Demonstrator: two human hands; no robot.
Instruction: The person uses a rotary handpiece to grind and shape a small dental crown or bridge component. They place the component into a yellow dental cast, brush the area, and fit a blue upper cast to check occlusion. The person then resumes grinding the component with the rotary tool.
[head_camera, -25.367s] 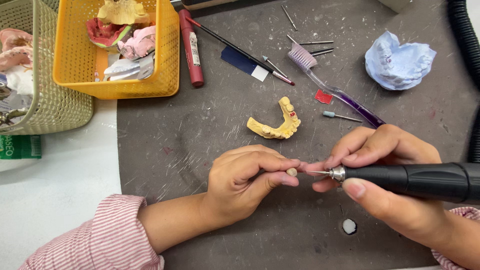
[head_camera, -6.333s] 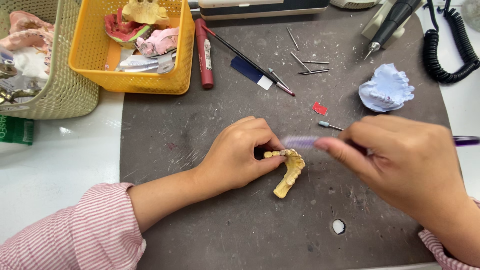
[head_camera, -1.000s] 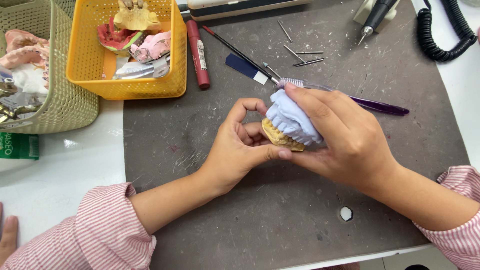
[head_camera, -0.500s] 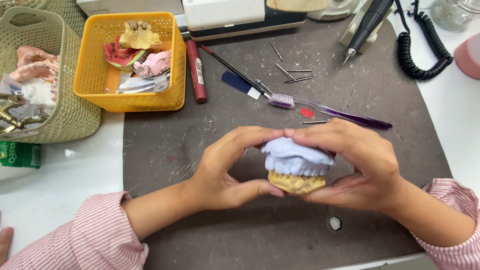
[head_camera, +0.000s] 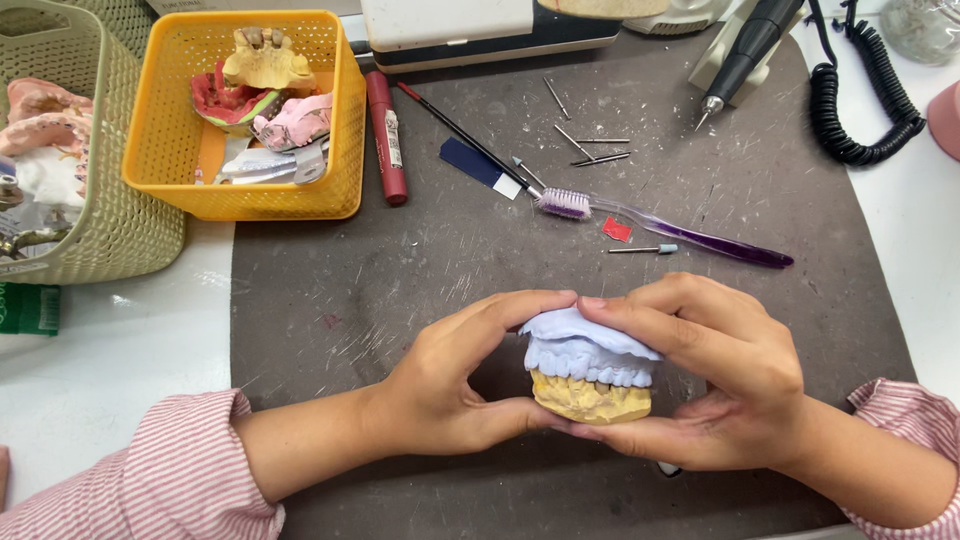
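Pressing together from both sides, the left hand (head_camera: 450, 385) and right hand (head_camera: 720, 385) close around a pair of dental casts held just above the dark mat (head_camera: 330, 300) on the counter (head_camera: 110, 350). The pale blue upper cast (head_camera: 585, 352) sits teeth-down on the yellow lower cast (head_camera: 592, 398), the two rows of teeth meeting along a line that runs left to right between the palms. Each grip is closed on the stack: thumbs under the yellow base, forefingers curled over the blue top, so the casts lie squarely between the hands, neither one nearer than the other. Striped pink sleeves cover both forearms.

Beyond the knuckles lie a purple toothbrush (head_camera: 670, 225), its long axis slanting from upper left to lower right, a small red scrap (head_camera: 617, 230) and a mounted bur (head_camera: 642, 249) just beside it. Farther back are loose burs (head_camera: 590, 150), a red marker (head_camera: 385, 135), a thin black-handled brush (head_camera: 465, 140) and a blue card (head_camera: 480, 167). At the far left stand a yellow basket (head_camera: 160, 170) holding more casts and a green woven basket (head_camera: 110, 230); at the far right a handpiece (head_camera: 745, 55) rests in its stand beside a coiled black cord (head_camera: 850, 100).
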